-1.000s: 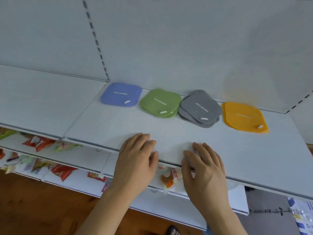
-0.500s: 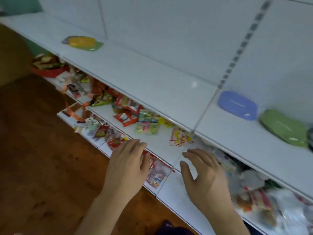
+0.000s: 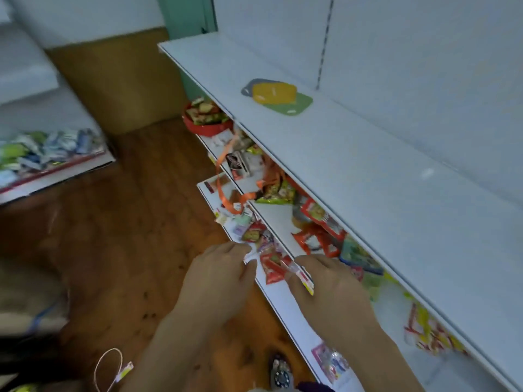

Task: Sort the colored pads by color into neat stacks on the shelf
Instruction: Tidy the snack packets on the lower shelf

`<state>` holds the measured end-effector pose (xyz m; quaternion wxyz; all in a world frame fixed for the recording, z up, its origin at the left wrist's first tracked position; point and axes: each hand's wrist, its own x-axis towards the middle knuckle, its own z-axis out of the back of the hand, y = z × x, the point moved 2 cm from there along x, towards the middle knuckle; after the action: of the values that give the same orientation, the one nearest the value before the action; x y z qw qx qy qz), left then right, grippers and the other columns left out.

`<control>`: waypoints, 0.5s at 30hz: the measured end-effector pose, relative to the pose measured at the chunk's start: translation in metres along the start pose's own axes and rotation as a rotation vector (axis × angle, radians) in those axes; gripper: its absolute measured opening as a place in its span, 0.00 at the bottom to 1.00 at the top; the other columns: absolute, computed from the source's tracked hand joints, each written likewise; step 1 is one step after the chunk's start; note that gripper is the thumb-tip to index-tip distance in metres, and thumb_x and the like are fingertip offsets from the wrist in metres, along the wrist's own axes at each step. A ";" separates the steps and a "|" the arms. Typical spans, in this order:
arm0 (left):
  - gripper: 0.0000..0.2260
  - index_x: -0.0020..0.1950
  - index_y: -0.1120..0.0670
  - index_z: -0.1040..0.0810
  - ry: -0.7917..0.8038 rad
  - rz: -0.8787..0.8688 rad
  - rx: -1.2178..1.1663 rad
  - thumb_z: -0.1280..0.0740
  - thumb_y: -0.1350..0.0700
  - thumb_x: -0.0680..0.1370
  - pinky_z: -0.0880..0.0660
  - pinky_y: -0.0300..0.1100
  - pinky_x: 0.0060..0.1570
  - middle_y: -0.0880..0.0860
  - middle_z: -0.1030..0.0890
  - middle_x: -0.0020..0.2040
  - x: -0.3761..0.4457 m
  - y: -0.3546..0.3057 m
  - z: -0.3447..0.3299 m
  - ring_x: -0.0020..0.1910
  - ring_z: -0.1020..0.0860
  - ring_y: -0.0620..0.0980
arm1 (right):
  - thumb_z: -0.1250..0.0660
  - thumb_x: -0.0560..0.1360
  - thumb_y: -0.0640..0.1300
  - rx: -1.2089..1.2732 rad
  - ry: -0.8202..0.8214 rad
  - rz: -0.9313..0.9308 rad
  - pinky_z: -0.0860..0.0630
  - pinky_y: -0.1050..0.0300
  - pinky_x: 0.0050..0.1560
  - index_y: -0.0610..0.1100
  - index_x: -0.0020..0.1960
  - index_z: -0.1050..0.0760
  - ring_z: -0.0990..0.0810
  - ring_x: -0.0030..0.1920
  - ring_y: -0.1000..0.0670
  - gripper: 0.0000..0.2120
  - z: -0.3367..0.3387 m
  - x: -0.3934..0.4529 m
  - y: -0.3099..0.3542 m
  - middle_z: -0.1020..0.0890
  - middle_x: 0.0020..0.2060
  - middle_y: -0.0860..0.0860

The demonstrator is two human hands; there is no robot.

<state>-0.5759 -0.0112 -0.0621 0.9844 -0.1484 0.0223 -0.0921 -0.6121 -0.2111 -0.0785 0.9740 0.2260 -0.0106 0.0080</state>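
Left hand [image 3: 223,274] and right hand [image 3: 325,287]: both bare, no gloves, rings or watch. Forearms bare too, no sleeves in view.

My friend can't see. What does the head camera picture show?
A mixed pile of pads sits on a white shelf: a yellow pad on top of a green pad and a gray pad. Nearer, the left hand and right hand hover empty over snack packets on lower shelves.

A mixed pile of pads [image 3: 276,96] sits far along the top shelf [image 3: 368,176]; snack packets [image 3: 317,236] crowd the shelves beneath.
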 end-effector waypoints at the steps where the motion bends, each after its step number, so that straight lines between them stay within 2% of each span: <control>1: 0.16 0.69 0.46 0.20 0.006 0.034 -0.004 0.36 0.45 0.83 0.23 0.48 0.61 0.46 0.17 0.65 0.012 0.011 0.006 0.64 0.20 0.52 | 0.44 0.79 0.63 -0.007 0.027 0.020 0.18 0.52 0.51 0.51 0.63 0.19 0.17 0.54 0.48 0.24 0.000 0.018 0.008 0.15 0.54 0.53; 4: 0.16 0.70 0.46 0.22 0.004 0.112 -0.026 0.38 0.44 0.84 0.25 0.46 0.61 0.46 0.18 0.66 0.041 0.041 0.022 0.65 0.22 0.52 | 0.42 0.83 0.61 -0.043 0.090 0.108 0.22 0.56 0.60 0.54 0.71 0.24 0.22 0.63 0.52 0.21 -0.007 0.066 0.028 0.18 0.63 0.56; 6: 0.16 0.70 0.46 0.22 -0.025 0.143 -0.056 0.38 0.45 0.85 0.25 0.45 0.60 0.46 0.18 0.65 0.059 0.062 0.031 0.65 0.22 0.51 | 0.42 0.83 0.62 -0.021 0.105 0.136 0.22 0.57 0.62 0.55 0.72 0.25 0.23 0.65 0.54 0.21 -0.013 0.096 0.043 0.20 0.65 0.57; 9: 0.18 0.72 0.47 0.23 -0.033 0.152 -0.081 0.40 0.44 0.85 0.25 0.43 0.60 0.45 0.19 0.67 0.091 0.098 0.040 0.65 0.23 0.50 | 0.40 0.83 0.61 -0.011 0.110 0.141 0.22 0.57 0.60 0.55 0.69 0.23 0.22 0.63 0.54 0.20 -0.027 0.139 0.071 0.18 0.62 0.57; 13: 0.19 0.73 0.45 0.24 0.011 0.088 -0.096 0.42 0.43 0.85 0.25 0.44 0.62 0.45 0.20 0.68 0.150 0.152 0.046 0.66 0.23 0.49 | 0.36 0.81 0.58 -0.040 0.065 0.105 0.19 0.53 0.52 0.53 0.61 0.19 0.19 0.56 0.50 0.14 -0.044 0.196 0.107 0.16 0.54 0.55; 15: 0.18 0.72 0.45 0.23 0.013 0.043 -0.102 0.42 0.42 0.85 0.25 0.44 0.62 0.45 0.20 0.69 0.180 0.174 0.053 0.66 0.23 0.49 | 0.35 0.82 0.57 -0.046 0.040 0.065 0.18 0.51 0.53 0.52 0.62 0.18 0.19 0.57 0.49 0.14 -0.049 0.220 0.123 0.16 0.56 0.54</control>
<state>-0.3649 0.1341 -0.0660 0.9771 -0.1974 0.0365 -0.0708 -0.3934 -0.0766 -0.0624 0.9782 0.2031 0.0014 0.0438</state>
